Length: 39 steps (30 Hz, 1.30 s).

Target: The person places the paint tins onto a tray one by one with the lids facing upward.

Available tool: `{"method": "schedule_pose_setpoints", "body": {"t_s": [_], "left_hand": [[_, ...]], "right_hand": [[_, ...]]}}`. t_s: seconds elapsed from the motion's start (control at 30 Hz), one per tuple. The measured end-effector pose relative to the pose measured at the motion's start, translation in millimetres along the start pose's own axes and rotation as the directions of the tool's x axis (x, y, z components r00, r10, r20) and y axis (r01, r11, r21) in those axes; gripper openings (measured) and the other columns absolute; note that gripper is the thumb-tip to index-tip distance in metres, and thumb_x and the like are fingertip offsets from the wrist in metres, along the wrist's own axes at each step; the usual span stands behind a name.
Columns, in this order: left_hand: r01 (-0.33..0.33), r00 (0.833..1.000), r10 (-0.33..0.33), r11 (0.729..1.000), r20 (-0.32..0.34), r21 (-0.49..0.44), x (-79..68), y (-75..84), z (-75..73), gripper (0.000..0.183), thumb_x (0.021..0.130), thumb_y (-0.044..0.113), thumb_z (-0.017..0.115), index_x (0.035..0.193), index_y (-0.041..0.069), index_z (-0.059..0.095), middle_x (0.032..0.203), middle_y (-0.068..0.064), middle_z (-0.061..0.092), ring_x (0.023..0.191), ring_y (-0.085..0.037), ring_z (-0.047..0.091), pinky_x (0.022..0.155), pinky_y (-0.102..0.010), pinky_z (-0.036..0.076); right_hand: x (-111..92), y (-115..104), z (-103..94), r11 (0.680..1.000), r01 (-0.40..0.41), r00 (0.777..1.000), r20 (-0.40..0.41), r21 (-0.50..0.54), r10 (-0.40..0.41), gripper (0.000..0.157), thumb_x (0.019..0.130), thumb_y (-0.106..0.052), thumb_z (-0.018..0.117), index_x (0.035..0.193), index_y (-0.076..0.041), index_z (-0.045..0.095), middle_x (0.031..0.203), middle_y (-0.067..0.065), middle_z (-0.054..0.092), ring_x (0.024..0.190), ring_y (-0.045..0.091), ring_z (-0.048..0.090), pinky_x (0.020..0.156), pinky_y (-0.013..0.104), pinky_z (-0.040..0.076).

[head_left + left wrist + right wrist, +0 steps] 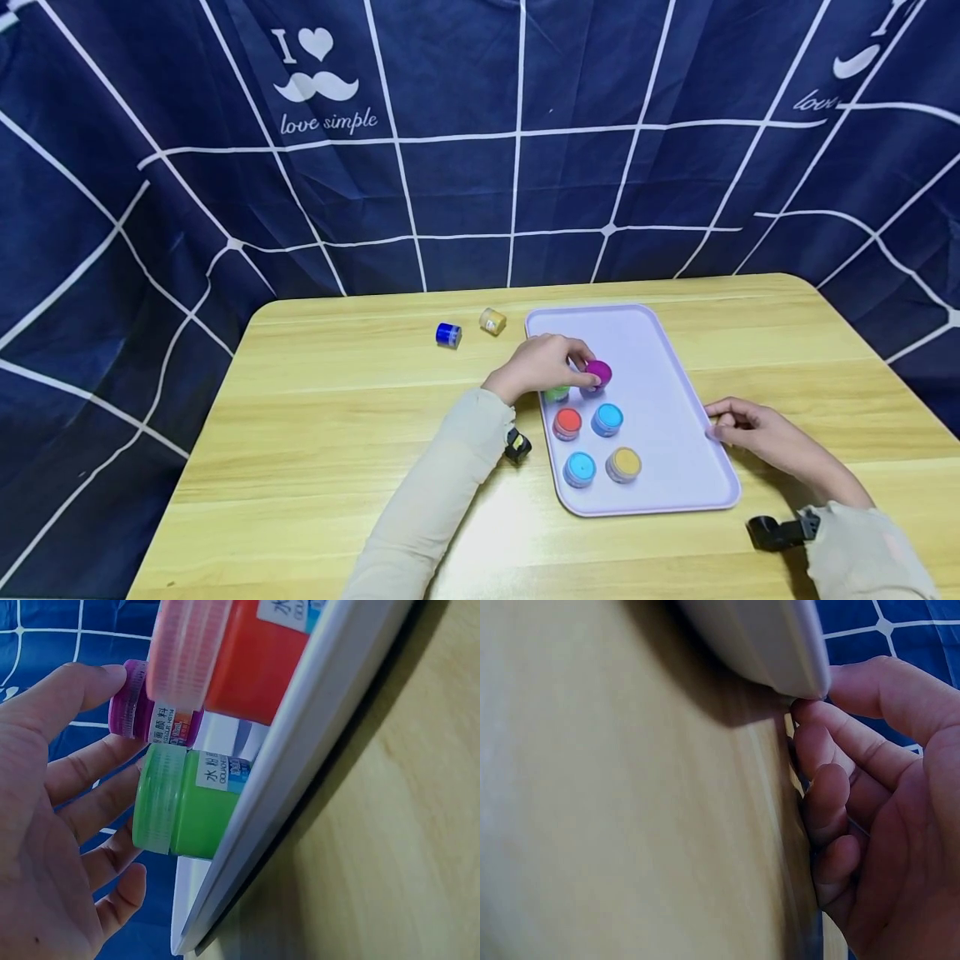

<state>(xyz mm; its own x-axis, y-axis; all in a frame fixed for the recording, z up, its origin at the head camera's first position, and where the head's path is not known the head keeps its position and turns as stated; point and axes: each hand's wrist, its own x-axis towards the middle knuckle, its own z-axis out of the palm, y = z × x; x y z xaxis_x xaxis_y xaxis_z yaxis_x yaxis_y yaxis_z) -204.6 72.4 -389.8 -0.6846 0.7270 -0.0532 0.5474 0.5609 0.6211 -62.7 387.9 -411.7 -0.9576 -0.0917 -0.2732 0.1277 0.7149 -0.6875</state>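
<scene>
My left hand [546, 364] pinches a purple paint jar [598, 374] by its lid, over the upper part of the pale lilac tray [678, 450]. In the left wrist view the thumb and a finger meet the purple lid, behind a green paint jar [202, 802] and a red paint jar [255, 660]. From the head view, the hand partly hides the green jar. The tray also carries two blue paint jars [607, 419] and a yellow one [623, 464], all upright. At the tray's right edge my right hand [765, 433] grips the rim between thumb and forefinger.
On the wooden table [337, 417], left of the tray's far end, a dark blue jar [448, 335] and a yellowish jar [492, 322] lie on their sides. A navy curtain [465, 192] with white lines hangs behind the table and along its sides.
</scene>
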Motion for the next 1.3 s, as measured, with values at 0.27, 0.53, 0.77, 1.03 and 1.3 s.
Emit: {"method": "schedule_pose_setpoints", "body": {"t_s": [0.27,0.53,0.77,1.03,1.3], "left_hand": [[-0.002,1.0,0.001,0.998,0.02,0.067,0.8,1.6,3.5,0.031,0.085,0.044,0.07,0.11,0.025,0.071,0.095,0.015,0.071,0.086,0.0,0.057,0.074,-0.018,0.038],[0.017,0.999,-0.023,0.988,0.035,0.151,0.5,2.5,8.2,0.033,0.084,0.045,0.071,0.111,0.027,0.071,0.094,0.016,0.071,0.09,0.0,0.059,0.077,-0.024,0.032],[0.016,0.999,-0.021,0.991,0.038,0.133,-0.5,2.5,7.2,0.034,0.084,0.042,0.072,0.113,0.026,0.069,0.098,0.015,0.071,0.094,-0.002,0.06,0.079,-0.025,0.031],[0.017,0.999,-0.022,0.994,0.039,0.108,1.6,1.3,8.9,0.033,0.084,0.041,0.072,0.112,0.026,0.069,0.098,0.016,0.072,0.095,-0.002,0.06,0.078,-0.024,0.032],[0.038,0.998,-0.041,0.997,0.047,0.073,3.1,2.6,8.4,0.033,0.084,0.039,0.073,0.113,0.024,0.069,0.099,0.015,0.072,0.097,-0.003,0.06,0.078,-0.023,0.031]], "right_hand": [[1.0,4.5,2.6,1.0,0.027,1.0,-0.005,0.001,-0.027,0.034,0.097,-0.018,0.055,0.122,0.005,0.054,0.085,-0.004,0.055,0.073,0.004,0.047,0.064,0.022,0.04],[-0.2,2.9,3.8,1.0,0.022,1.0,-0.013,0.006,-0.022,0.033,0.097,-0.019,0.056,0.121,0.004,0.055,0.085,-0.003,0.054,0.073,0.005,0.047,0.063,0.022,0.04],[-0.5,2.3,3.5,1.0,0.028,1.0,-0.01,0.012,-0.028,0.034,0.097,-0.018,0.056,0.121,0.005,0.054,0.085,-0.003,0.053,0.073,0.005,0.047,0.063,0.022,0.04],[0.5,2.6,2.2,1.0,0.015,1.0,-0.007,0.016,-0.015,0.034,0.098,-0.019,0.056,0.122,0.005,0.054,0.085,-0.003,0.054,0.074,0.005,0.048,0.064,0.022,0.041],[1.3,3.0,1.2,1.0,0.021,1.0,-0.001,0.02,-0.021,0.034,0.098,-0.018,0.055,0.122,0.006,0.054,0.086,-0.003,0.054,0.074,0.005,0.048,0.064,0.022,0.041]]}}
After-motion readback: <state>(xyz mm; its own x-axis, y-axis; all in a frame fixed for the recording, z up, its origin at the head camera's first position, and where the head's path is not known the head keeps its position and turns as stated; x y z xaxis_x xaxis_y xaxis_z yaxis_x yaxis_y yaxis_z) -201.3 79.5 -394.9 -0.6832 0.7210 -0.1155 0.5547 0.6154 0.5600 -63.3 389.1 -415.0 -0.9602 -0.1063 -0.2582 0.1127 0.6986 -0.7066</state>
